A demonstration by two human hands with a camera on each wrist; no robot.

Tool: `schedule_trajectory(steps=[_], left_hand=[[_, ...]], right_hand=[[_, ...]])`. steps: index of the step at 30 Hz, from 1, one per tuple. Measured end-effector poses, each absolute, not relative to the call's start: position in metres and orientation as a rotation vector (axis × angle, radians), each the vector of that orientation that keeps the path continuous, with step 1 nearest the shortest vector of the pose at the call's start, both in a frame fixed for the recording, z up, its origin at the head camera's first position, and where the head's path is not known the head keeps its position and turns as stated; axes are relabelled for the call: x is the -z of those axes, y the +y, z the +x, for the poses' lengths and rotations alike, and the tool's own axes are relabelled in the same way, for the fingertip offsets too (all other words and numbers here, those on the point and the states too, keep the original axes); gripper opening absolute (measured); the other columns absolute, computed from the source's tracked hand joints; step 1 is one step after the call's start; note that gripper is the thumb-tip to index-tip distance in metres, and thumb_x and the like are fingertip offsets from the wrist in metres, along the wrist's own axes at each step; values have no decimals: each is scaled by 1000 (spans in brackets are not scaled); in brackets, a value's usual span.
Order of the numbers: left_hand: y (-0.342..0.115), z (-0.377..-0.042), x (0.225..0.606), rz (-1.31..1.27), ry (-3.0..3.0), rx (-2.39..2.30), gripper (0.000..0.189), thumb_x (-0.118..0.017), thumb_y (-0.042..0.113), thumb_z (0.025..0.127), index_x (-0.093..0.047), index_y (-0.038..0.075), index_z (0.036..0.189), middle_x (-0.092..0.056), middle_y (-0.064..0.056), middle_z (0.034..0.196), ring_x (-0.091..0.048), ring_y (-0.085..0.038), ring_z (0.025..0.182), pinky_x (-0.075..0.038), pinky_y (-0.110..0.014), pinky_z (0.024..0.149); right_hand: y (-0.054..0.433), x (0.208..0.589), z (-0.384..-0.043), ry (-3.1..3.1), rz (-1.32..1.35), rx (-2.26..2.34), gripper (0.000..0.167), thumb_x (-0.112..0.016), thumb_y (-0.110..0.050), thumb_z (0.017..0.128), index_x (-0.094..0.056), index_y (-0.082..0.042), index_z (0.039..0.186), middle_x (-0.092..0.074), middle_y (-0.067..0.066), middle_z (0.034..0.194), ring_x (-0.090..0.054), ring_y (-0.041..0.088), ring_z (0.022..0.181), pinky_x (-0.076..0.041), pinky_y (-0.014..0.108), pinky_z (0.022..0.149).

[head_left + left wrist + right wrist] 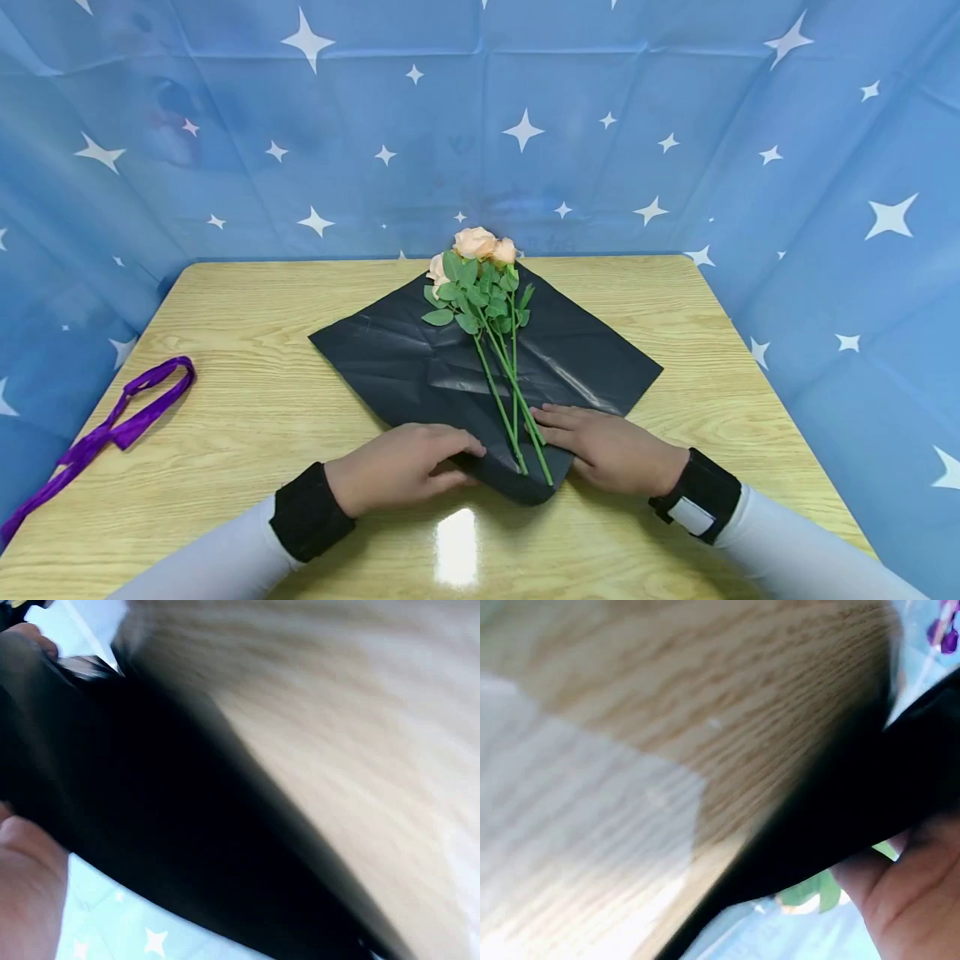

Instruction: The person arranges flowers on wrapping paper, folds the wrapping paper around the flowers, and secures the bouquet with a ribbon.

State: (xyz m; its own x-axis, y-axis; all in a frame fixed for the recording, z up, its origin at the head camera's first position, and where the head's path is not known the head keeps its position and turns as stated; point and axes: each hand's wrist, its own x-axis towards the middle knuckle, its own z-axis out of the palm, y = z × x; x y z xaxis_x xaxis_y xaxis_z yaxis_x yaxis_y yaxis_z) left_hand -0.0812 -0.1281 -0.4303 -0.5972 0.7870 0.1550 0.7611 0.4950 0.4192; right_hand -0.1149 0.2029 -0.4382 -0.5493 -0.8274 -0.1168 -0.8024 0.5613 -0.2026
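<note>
A sheet of black wrapping paper (405,350) lies cornerwise on the table, its near corner curling up. Several peach roses (476,242) with green leaves and long green stems (495,392) lie on it, blooms at the back. My left hand (408,467) holds the paper's near left edge between fingers and thumb. On the near right edge, my right hand (615,446) grips the paper, its fingers stretched over the top beside the stems. Both wrist views show the dark paper (172,817) raised off the wood, and the right wrist view catches a leaf (829,891) behind it.
A purple ribbon (135,425) lies looped along the table's left side, trailing over the edge. The wood-grain table (247,333) ends at a blue cloth backdrop (450,125) with white stars at the back and both sides.
</note>
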Motion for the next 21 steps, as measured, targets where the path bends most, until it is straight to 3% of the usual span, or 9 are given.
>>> schedule_trajectory(steps=[3, 7, 16, 21], left_hand=[[-134, -83, 434, 1386, 2694, -505, 41, -74, 18, 96, -67, 13, 137, -69, -3, 138, -64, -16, 129, -53, -36, 107], [-140, -83, 440, 1365, 2712, -322, 53, -73, 4, 87, -66, 10, 139, -63, -8, 147, -59, -22, 137, -51, -39, 111], [-133, -82, 437, 1466, 2652, -329, 40, -65, 9, 99, -67, 12, 138, -66, -1, 144, -60, -17, 136, -50, -35, 112], [-136, -81, 435, 1383, 2602, -446, 36, -59, 11, 104, -67, 16, 138, -68, 2, 141, -61, -16, 135, -48, -34, 113]], right_hand=[[202, 435, -112, 2604, -1437, 163, 52, -50, -12, 106, -46, -16, 158, -41, 7, 166, -40, 31, 153, -41, 48, 119], [199, 429, -109, 2617, -1604, 101, 54, -59, -10, 99, -53, -14, 153, -48, 6, 161, -44, 30, 150, -42, 48, 119], [186, 419, -105, 2551, -1849, 1, 53, -69, -11, 90, -64, -14, 143, -61, 2, 149, -56, 21, 142, -48, 43, 114], [184, 415, -102, 2512, -1878, 26, 50, -73, -9, 90, -67, -14, 139, -68, 1, 141, -62, 17, 133, -51, 39, 110]])
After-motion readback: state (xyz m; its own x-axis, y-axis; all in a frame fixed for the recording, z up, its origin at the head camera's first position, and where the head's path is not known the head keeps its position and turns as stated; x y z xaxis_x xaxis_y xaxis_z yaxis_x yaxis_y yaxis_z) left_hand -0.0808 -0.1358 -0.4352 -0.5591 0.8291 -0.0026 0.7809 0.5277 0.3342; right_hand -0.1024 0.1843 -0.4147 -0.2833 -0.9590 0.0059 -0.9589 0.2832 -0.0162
